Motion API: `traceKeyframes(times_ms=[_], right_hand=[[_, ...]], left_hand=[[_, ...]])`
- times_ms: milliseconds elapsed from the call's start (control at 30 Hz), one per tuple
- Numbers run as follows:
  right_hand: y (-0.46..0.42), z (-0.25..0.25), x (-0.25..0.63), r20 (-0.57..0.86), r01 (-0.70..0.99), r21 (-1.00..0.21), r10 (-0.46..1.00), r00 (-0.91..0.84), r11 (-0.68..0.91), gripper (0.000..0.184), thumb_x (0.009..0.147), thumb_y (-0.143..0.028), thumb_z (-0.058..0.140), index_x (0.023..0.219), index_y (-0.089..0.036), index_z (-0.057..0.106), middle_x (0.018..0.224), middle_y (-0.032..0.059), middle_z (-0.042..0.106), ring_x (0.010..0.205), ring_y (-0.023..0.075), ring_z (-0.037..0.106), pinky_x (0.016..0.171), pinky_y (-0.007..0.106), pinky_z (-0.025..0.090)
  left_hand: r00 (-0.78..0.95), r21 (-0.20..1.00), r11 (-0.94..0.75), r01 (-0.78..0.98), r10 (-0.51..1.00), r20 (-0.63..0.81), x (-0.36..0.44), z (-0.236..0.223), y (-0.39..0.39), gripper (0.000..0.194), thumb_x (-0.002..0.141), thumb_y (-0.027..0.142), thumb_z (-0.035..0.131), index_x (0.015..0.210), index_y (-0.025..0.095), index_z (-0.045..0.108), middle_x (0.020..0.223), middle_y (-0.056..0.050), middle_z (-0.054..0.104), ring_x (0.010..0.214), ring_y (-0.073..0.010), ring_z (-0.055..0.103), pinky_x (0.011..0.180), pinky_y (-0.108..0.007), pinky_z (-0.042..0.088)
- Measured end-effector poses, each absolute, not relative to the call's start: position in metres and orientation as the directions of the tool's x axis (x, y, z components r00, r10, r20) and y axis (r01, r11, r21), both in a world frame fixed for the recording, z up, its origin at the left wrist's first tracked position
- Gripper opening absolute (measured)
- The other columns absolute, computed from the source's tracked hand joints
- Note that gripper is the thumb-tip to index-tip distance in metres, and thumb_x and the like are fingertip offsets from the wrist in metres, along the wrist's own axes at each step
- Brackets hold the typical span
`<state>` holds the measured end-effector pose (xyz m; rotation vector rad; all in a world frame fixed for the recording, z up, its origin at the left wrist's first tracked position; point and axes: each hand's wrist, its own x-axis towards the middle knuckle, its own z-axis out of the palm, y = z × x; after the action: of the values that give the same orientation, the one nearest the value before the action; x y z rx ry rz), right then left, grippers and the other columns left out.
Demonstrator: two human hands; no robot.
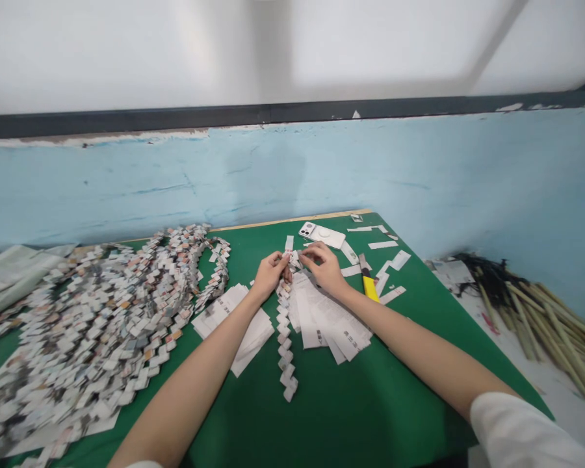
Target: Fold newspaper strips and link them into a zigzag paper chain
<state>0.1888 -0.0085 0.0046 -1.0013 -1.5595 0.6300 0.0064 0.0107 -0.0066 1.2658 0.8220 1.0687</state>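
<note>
Easiest way through is the near side of the table (351, 416): wide bare green between the forearms, below the loose end of the paper chain (285, 338). There's also a narrow lane between that chain and the left papers (238, 335). Going left, you hit the big heap (102, 325) pretty fast. Right papers (322, 318) sit under the right hand (325, 268), with the knife (369, 279) just past them and loose strips (400, 260) beyond. Phone (322, 235) blocks straight ahead, then the wall (351, 169). Right edge past the forearm is open green.
</note>
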Motion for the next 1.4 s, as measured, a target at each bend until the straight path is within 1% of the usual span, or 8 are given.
traceKeyframes(times_ms=[200, 333, 500, 700, 833, 1000, 1133, 1400], right_hand=[[-0.013, 0.006, 0.187, 0.578, 0.187, -0.795, 0.814, -0.054, 0.577, 0.013, 0.094, -0.032, 0.067, 0.088, -0.021, 0.072, 0.090, 0.0058, 0.070, 0.085, 0.0208, 0.066, 0.077, 0.034, 0.053], [-0.015, 0.007, 0.187, 0.626, 0.209, -0.755, 0.778, -0.051, 0.621, 0.012, 0.095, -0.030, 0.067, 0.088, -0.022, 0.073, 0.091, 0.0066, 0.071, 0.088, 0.0216, 0.067, 0.079, 0.036, 0.055], [-0.017, 0.008, 0.188, 0.600, 0.223, -0.772, 0.798, -0.054, 0.595, 0.014, 0.096, -0.032, 0.064, 0.092, -0.023, 0.074, 0.099, 0.0084, 0.073, 0.096, 0.0232, 0.069, 0.087, 0.038, 0.056], [-0.019, 0.009, 0.188, 0.568, 0.214, -0.788, 0.816, -0.107, 0.576, 0.014, 0.095, -0.034, 0.066, 0.092, -0.024, 0.075, 0.102, 0.0096, 0.075, 0.101, 0.0262, 0.069, 0.093, 0.044, 0.057], [-0.020, 0.012, 0.188, 0.579, 0.222, -0.770, 0.801, -0.151, 0.598, 0.013, 0.096, -0.031, 0.065, 0.094, -0.024, 0.075, 0.103, 0.0096, 0.075, 0.102, 0.0261, 0.069, 0.094, 0.043, 0.056], [-0.023, 0.017, 0.188, 0.619, 0.215, -0.730, 0.761, -0.196, 0.649, 0.013, 0.097, -0.027, 0.062, 0.096, -0.024, 0.075, 0.102, 0.0089, 0.074, 0.100, 0.0240, 0.069, 0.093, 0.041, 0.055], [-0.022, 0.017, 0.188, 0.597, 0.254, -0.731, 0.774, -0.210, 0.633, 0.017, 0.097, -0.034, 0.064, 0.092, -0.023, 0.076, 0.099, 0.0095, 0.072, 0.096, 0.0241, 0.068, 0.089, 0.040, 0.055], [-0.015, 0.013, 0.189, 0.528, 0.248, -0.797, 0.835, -0.154, 0.550, 0.024, 0.091, -0.043, 0.070, 0.083, -0.021, 0.075, 0.086, 0.0083, 0.068, 0.081, 0.0225, 0.064, 0.070, 0.036, 0.052]], left_hand=[[0.398, 0.997, 0.040, -0.061, 0.917, -0.012, 0.004, -0.007, 0.010, 0.046, 0.086, 0.060, 0.068, 0.093, 0.015, 0.065, 0.053, 0.000, 0.063, 0.047, -0.0144, 0.060, 0.045, -0.022, 0.045], [0.439, 0.998, 0.052, -0.031, 0.898, -0.033, 0.004, -0.008, 0.010, 0.050, 0.083, 0.065, 0.068, 0.091, 0.015, 0.065, 0.053, 0.000, 0.063, 0.045, -0.0146, 0.058, 0.041, -0.022, 0.045], [0.399, 0.999, 0.051, -0.018, 0.916, -0.040, 0.006, -0.009, 0.008, 0.050, 0.084, 0.066, 0.066, 0.091, 0.016, 0.064, 0.053, 0.000, 0.064, 0.041, -0.0142, 0.056, 0.038, -0.022, 0.044], [0.370, 0.997, -0.018, -0.081, 0.928, 0.047, 0.005, -0.008, 0.008, 0.047, 0.086, 0.063, 0.066, 0.087, 0.017, 0.062, 0.051, 0.001, 0.061, 0.047, -0.0155, 0.061, 0.047, -0.023, 0.044], [0.368, 0.995, -0.025, -0.099, 0.928, 0.060, 0.005, -0.006, 0.008, 0.050, 0.090, 0.066, 0.058, 0.077, 0.018, 0.057, 0.052, -0.001, 0.062, 0.048, -0.0154, 0.062, 0.051, -0.025, 0.045], [0.343, 0.994, -0.050, -0.093, 0.936, 0.079, 0.006, -0.005, 0.007, 0.047, 0.088, 0.064, 0.063, 0.081, 0.018, 0.058, 0.049, 0.002, 0.060, 0.045, -0.0156, 0.060, 0.049, -0.025, 0.044], [0.333, 0.997, -0.054, -0.061, 0.940, 0.071, 0.007, -0.005, 0.007, 0.045, 0.087, 0.062, 0.065, 0.085, 0.017, 0.062, 0.048, 0.002, 0.059, 0.044, -0.0160, 0.059, 0.045, -0.025, 0.044], [0.243, 0.993, -0.044, -0.112, 0.967, 0.071, 0.007, -0.004, 0.007, 0.042, 0.081, 0.057, 0.074, 0.083, 0.016, 0.066, 0.046, 0.003, 0.059, 0.044, -0.0160, 0.059, 0.048, -0.026, 0.046]])
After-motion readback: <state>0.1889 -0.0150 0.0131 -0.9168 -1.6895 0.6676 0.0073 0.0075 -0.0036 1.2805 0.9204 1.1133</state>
